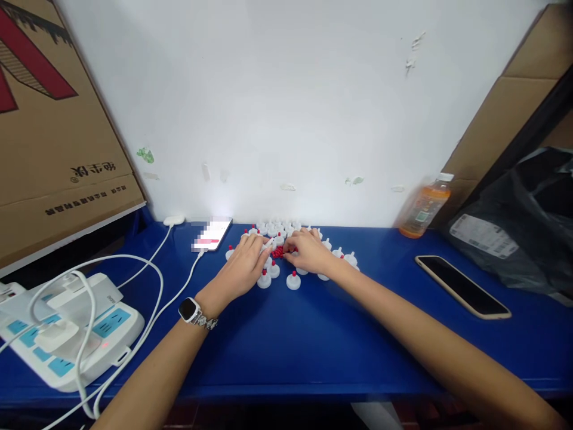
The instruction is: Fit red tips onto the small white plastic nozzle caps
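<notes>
Reaching to red tips (277, 253), the right hand (308, 251) is pinching or touching, I cannot tell. The left hand (242, 266) is pinching a white cap (269, 243), likely light, stiff, best rim-held.

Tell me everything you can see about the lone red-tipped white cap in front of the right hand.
The red-tipped white cap has a wide, round base with a small red tip rising from its middle. It looks like plastic. It stands upright on the blue table, apart from the other caps and nearer the camera than the right hand. No hand touches it. Finer detail is too small to tell.
</notes>
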The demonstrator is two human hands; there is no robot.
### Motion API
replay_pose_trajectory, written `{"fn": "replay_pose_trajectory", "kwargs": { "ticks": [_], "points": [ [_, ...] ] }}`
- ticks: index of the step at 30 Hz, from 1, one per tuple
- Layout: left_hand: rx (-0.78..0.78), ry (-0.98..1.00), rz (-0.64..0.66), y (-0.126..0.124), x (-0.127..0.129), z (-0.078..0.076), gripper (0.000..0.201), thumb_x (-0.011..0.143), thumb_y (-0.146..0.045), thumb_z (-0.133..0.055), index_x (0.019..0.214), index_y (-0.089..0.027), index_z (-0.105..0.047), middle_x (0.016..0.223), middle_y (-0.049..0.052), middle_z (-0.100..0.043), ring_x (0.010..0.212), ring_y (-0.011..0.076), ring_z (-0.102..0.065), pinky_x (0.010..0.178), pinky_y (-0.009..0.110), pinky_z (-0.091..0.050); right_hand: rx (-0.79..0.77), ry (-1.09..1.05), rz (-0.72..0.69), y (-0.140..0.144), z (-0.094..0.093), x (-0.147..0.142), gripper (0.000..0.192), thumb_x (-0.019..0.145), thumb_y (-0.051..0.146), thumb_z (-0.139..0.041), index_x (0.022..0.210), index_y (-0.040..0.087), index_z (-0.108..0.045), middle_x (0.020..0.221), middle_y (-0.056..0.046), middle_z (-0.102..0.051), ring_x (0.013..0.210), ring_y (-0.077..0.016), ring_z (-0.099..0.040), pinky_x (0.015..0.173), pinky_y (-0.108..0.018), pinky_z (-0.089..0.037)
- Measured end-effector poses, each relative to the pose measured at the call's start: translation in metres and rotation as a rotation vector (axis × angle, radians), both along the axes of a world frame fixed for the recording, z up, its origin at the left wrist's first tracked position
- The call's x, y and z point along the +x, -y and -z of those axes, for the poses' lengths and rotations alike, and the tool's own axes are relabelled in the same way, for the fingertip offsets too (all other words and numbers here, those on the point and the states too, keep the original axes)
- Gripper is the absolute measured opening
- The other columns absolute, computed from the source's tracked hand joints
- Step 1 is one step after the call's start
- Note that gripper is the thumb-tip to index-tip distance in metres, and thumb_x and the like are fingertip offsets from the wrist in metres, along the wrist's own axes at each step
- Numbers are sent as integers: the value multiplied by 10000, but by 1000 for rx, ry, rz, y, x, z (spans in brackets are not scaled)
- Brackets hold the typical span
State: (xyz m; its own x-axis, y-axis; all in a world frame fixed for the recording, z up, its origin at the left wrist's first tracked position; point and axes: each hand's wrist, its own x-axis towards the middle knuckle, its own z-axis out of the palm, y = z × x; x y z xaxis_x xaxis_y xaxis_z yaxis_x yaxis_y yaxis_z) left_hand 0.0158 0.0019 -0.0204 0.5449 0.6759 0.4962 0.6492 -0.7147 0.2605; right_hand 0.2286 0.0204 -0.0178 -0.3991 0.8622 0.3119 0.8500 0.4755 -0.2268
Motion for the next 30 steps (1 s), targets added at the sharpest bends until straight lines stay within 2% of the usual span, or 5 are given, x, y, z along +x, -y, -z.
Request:
{"fn": "replay_pose_trajectory", "kwargs": {
  "ticks": [6,16,20,25,30],
  "points": [
    [-55,15,-4,1,0,-2,302,1046,-377,-294,1086,-195,-531,1114,83,-588,1038,248,-493,962,445,-426,20,200,-52,-9,2,-3,147,874,331,-634,909,216,-719,932,-81,-668,982,-258,-511,859,-386,-260],
    [-68,19,-11,2,1,-2,293,1042,-387,-301,1052,-197,-524,1098,83,-590,1041,252,-498,947,447,-438,27,200,-84,-14,3,-6,129,888,233,-584,855,185,-699,937,-87,-692,992,-253,-529,876,-399,-269],
    [-116,50,3,4,1,-5,317,1043,-414,-289,1114,-202,-515,1082,80,-600,1014,245,-524,902,434,-458,39,-160,-73,-8,-2,0,156,897,286,-580,817,181,-664,896,-62,-698,941,-222,-568,871,-382,-345],
    [-121,25,40,9,7,-5,330,1043,-416,-289,1149,-205,-520,1002,76,-610,952,245,-534,869,435,-465,-261,-942,-155,8,-6,0,287,829,457,-663,863,174,-633,760,-23,-679,680,-146,-599,655,-283,-454],
    [-41,-31,93,13,14,-2,329,1046,-391,-292,1171,-194,-524,1005,84,-601,945,250,-523,864,447,-460,-319,-1145,-191,23,-6,-7,357,735,510,-754,749,163,-672,604,30,-587,556,-94,-494,556,-243,-401]
  ]
}}
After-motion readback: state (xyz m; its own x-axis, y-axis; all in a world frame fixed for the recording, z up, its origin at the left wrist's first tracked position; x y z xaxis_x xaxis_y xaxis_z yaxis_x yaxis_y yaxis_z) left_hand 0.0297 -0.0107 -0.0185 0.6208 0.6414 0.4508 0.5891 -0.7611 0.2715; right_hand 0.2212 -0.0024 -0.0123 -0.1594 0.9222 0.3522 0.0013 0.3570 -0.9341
